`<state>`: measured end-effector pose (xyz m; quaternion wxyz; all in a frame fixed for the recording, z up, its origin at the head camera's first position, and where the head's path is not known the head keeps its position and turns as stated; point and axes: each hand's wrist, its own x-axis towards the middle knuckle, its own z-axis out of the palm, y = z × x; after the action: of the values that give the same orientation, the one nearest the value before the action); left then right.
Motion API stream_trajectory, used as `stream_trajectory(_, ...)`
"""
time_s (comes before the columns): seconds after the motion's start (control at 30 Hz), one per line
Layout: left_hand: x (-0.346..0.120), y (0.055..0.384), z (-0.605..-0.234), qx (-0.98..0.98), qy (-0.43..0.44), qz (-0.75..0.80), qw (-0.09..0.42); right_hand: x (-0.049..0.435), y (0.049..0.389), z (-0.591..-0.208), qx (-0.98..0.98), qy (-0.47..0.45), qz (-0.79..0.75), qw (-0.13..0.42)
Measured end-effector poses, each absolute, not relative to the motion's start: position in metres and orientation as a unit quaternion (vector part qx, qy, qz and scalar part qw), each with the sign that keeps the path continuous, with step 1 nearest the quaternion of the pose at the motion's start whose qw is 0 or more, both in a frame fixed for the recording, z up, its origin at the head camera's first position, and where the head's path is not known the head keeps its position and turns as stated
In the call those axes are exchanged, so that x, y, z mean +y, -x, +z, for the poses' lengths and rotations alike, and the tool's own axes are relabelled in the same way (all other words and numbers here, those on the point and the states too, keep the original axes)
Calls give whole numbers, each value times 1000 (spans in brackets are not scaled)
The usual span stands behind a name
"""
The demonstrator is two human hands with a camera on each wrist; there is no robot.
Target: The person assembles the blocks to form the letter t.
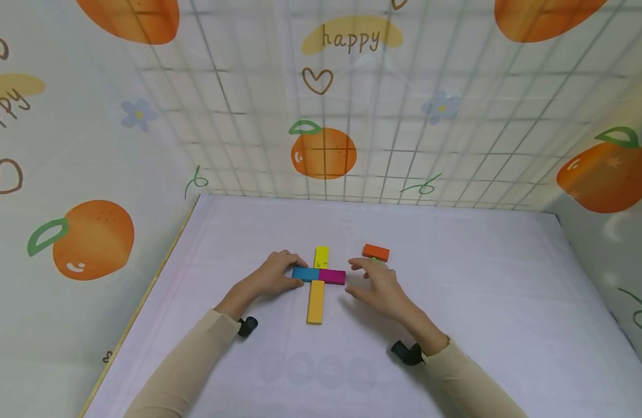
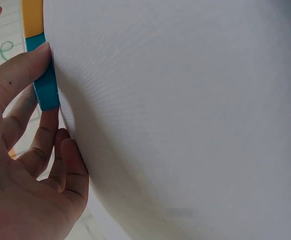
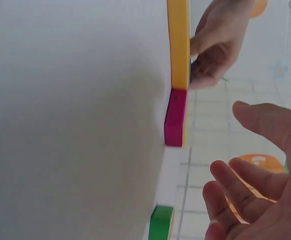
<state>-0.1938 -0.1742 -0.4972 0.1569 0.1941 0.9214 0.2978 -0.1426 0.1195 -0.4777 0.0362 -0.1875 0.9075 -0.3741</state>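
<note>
Near the middle of the table my left hand (image 1: 272, 273) pinches a blue block (image 1: 305, 274) between thumb and fingers; the left wrist view shows the thumb (image 2: 39, 59) on its near side. End to end with it lies a magenta block (image 1: 332, 277). A yellow block (image 1: 321, 256) extends from the far side of this pair, and a longer amber block (image 1: 315, 303) from the near side, forming a cross. My right hand (image 1: 382, 287) hovers right of the magenta block (image 3: 175, 117), fingers loosely bent, holding nothing.
Beyond the right hand lies an orange-red block (image 1: 376, 252). A green block (image 3: 160, 223), mostly hidden by that hand in the head view, sits beside it. The white tabletop (image 1: 483, 278) meets a fruit-printed curtain (image 1: 247, 133) at the back.
</note>
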Motion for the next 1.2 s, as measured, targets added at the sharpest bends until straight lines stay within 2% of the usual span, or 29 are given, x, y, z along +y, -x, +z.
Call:
stream_trajectory(0.33, -175, 194, -498, 921, -192, 299, 160, 145, 149, -478, 900, 185, -395, -1)
stream_trajectory(1.2, -174, 193, -496, 923, -187, 294, 162, 163, 167, -489, 914, 147, -376, -26)
